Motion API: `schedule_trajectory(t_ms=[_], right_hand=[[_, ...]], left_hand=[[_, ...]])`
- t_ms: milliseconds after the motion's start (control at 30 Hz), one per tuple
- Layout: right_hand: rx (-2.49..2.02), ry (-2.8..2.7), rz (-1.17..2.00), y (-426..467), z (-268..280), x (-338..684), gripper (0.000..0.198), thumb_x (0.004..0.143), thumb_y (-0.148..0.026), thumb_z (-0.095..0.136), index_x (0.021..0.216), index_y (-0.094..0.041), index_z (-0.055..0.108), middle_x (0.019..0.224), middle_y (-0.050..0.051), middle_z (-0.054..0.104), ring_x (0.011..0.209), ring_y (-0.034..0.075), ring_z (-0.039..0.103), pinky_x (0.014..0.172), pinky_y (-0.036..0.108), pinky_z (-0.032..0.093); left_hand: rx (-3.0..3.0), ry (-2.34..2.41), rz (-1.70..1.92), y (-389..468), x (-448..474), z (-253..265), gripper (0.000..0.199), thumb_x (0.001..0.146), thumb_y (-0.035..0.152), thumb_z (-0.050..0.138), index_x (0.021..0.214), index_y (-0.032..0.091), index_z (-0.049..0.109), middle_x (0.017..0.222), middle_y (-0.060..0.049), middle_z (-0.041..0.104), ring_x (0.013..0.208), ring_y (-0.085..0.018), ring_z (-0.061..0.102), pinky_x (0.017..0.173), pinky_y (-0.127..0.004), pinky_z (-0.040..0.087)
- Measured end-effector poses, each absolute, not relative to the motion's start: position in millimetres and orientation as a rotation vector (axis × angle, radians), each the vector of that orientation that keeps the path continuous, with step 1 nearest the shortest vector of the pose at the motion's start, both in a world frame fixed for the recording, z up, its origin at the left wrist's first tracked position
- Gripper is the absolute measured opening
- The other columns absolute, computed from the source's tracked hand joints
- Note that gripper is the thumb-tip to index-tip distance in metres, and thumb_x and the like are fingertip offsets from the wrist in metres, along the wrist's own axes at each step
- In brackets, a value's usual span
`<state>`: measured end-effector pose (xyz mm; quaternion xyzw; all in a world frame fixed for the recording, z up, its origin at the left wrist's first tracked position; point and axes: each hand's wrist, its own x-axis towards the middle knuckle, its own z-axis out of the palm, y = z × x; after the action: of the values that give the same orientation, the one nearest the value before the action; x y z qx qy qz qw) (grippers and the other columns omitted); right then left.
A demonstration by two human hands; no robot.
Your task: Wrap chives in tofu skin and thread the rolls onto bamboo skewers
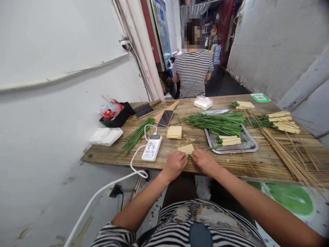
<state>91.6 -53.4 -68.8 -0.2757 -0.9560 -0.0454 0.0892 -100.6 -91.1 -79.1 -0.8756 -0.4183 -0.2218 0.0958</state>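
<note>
A small pale-yellow tofu sheet (186, 149) lies near the table's front edge, with a bit of green chives (189, 156) showing along its near side. My left hand (177, 164) pinches the sheet's near left corner. At the near right corner, my right hand (204, 161) has its fingers closed on the sheet too. Just beyond them sits a stack of tofu sheets (174, 132). Right of it, a metal tray (250, 140) carries a heap of long chives (218, 122) and several finished tofu rolls (229, 140) with green ends.
A white power bank (152, 148) with cables, phones (166, 118), more chives (138, 134), tissues (106, 136) and a black box (118, 116) are on the left. Wooden skewers (285, 154) and skewered rolls (282, 121) lie right. A person (193, 73) is beyond the table.
</note>
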Motion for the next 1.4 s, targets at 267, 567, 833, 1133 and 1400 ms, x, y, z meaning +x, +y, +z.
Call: schedule_trajectory(t_ms=[267, 567, 833, 1133, 1400], right_hand=[[-0.839, -2.714, -0.117, -55.3, -74.9, 93.1, 0.018, 0.094, -0.020, 0.044, 0.090, -0.013, 0.060, 0.086, 0.008, 0.054, 0.084, 0.021, 0.042, 0.071, 0.033, 0.032], [-0.745, -2.738, 0.044, -63.1, -74.6, 86.6, 0.019, 0.093, -0.013, 0.043, 0.088, -0.013, 0.061, 0.084, 0.008, 0.054, 0.082, 0.019, 0.042, 0.070, 0.031, 0.035], [-0.775, -2.565, 0.419, -53.1, -79.9, 83.4, 0.030, 0.095, -0.020, 0.043, 0.068, -0.017, 0.057, 0.075, 0.002, 0.052, 0.077, 0.015, 0.043, 0.065, 0.026, 0.032], [-0.721, -2.493, 0.435, -48.7, -86.6, 81.9, 0.035, 0.096, -0.022, 0.039, 0.069, -0.017, 0.061, 0.074, 0.004, 0.054, 0.074, 0.016, 0.043, 0.067, 0.029, 0.034], [-0.719, -2.454, 0.466, -47.1, -84.9, 82.0, 0.039, 0.096, -0.026, 0.038, 0.068, -0.016, 0.062, 0.073, 0.006, 0.056, 0.072, 0.016, 0.045, 0.065, 0.028, 0.035]], left_hand=[[-2.610, -1.249, -0.732, -89.8, -105.1, -84.0, 0.023, 0.096, 0.022, 0.039, 0.100, 0.014, 0.061, 0.087, -0.008, 0.062, 0.084, -0.018, 0.052, 0.076, -0.033, 0.043], [-2.651, -1.229, -0.842, -97.8, -117.6, -78.4, 0.023, 0.096, 0.022, 0.041, 0.097, 0.018, 0.064, 0.087, -0.006, 0.065, 0.083, -0.016, 0.055, 0.076, -0.032, 0.042], [-2.558, -1.403, -0.750, -108.0, -108.1, -66.4, 0.019, 0.093, 0.023, 0.047, 0.093, 0.020, 0.066, 0.089, -0.005, 0.067, 0.088, -0.018, 0.056, 0.081, -0.037, 0.039], [-2.543, -1.177, -0.815, -109.4, -121.3, -85.8, 0.027, 0.096, 0.022, 0.041, 0.115, 0.021, 0.060, 0.101, -0.007, 0.069, 0.087, -0.017, 0.057, 0.076, -0.033, 0.042], [-2.491, -1.066, -0.874, -109.9, -122.5, -89.1, 0.019, 0.091, 0.016, 0.051, 0.106, 0.018, 0.061, 0.105, -0.008, 0.069, 0.091, -0.017, 0.060, 0.075, -0.032, 0.044]])
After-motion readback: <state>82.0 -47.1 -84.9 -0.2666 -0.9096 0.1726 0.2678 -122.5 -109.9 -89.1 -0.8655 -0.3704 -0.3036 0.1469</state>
